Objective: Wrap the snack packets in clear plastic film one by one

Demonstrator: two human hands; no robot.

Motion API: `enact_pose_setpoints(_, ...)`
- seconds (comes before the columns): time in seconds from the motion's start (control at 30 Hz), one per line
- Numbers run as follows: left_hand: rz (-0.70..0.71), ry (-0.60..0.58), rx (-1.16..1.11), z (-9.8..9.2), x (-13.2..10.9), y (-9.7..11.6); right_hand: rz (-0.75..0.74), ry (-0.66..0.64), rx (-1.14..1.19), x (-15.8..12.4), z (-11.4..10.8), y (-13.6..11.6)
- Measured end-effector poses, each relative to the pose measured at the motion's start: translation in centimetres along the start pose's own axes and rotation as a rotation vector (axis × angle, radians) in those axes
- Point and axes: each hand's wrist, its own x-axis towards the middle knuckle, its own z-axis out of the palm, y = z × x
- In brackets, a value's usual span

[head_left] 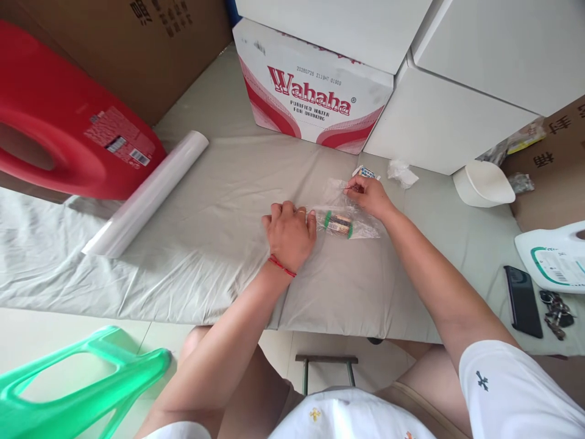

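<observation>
My left hand (290, 235), with a red cord bracelet, rests on the cloth-covered surface, its fingers curled over the left end of a clear plastic bag (365, 228). Against or inside that bag lies a small roll (339, 224) with green ends and a printed, barcoded label; I cannot tell which. My right hand (365, 194) is closed in a pinch at the bag's upper right. A thin reddish bit shows at its fingertips, too small to name. Just behind those fingers is a small packet (365, 173) with blue print, partly hidden.
A Wahaha water carton (315, 91) stands behind, beside white boxes (450, 113). At left are a red jug (68, 116) and a white film roll (148, 195). Crumpled plastic (402, 174), a white container (483, 184), a phone (523, 300) and keys (556, 313) lie right.
</observation>
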Motion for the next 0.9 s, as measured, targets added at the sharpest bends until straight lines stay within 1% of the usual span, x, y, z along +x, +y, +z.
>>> enact_pose_setpoints(0.1, -0.064, 0.004, 0.003, 0.4, 0.4, 0.0, -0.104, 0.089, -0.019, -0.7, 0.6, -0.5)
enact_pose_setpoints(0.2, -0.114, 0.050, -0.124, 1.6, 1.1, -0.2, -0.302, 0.181, -0.061, -2.0, 1.0, -1.9)
enact_pose_setpoints(0.27, -0.128, 0.099, -0.275, 2.4, 1.9, -0.5, -0.411, 0.193, -0.087, -3.0, 1.0, -2.9)
enact_pose_setpoints(0.33, -0.118, 0.138, -0.438, 3.1, 2.8, -0.9, -0.475, 0.186, -0.103, -3.9, 0.9, -3.7)
enact_pose_setpoints(0.4, -0.128, 0.121, -0.558, 3.3, 3.7, -1.3, -0.514, 0.176, -0.100, -4.5, 0.8, -4.0)
enact_pose_setpoints(0.43, -0.139, 0.082, -0.594, 3.2, 4.2, -1.5, -0.528, 0.171, -0.093, -4.8, 0.8, -3.9)
enact_pose_setpoints(0.5, -0.153, -0.038, -0.626, 2.8, 5.0, -1.9, -0.544, 0.155, -0.073, -5.0, 0.7, -3.7)
enact_pose_setpoints(0.57, -0.141, -0.162, -0.643, 2.2, 5.5, -2.2, -0.530, 0.139, -0.059, -5.0, 0.7, -3.2)
enact_pose_setpoints(0.6, -0.139, -0.201, -0.656, 2.0, 5.6, -2.4, -0.512, 0.140, -0.058, -5.0, 0.7, -2.9)
enact_pose_setpoints(0.63, -0.145, -0.216, -0.670, 1.7, 5.6, -2.6, -0.491, 0.146, -0.060, -4.9, 0.7, -2.6)
enact_pose_setpoints(0.7, -0.168, -0.172, -0.693, 1.4, 5.6, -2.8, -0.445, 0.178, -0.058, -4.6, 0.9, -1.9)
enact_pose_setpoints(0.77, -0.186, -0.078, -0.679, 1.1, 5.5, -3.0, -0.394, 0.228, -0.053, -4.3, 1.1, -1.2)
enact_pose_setpoints(0.83, -0.186, -0.008, -0.598, 0.9, 5.3, -3.1, -0.348, 0.283, -0.050, -4.0, 1.5, -0.6)
enact_pose_setpoints(0.9, -0.192, 0.023, -0.480, 0.9, 5.2, -3.1, -0.323, 0.328, -0.056, -3.9, 2.0, -0.4)
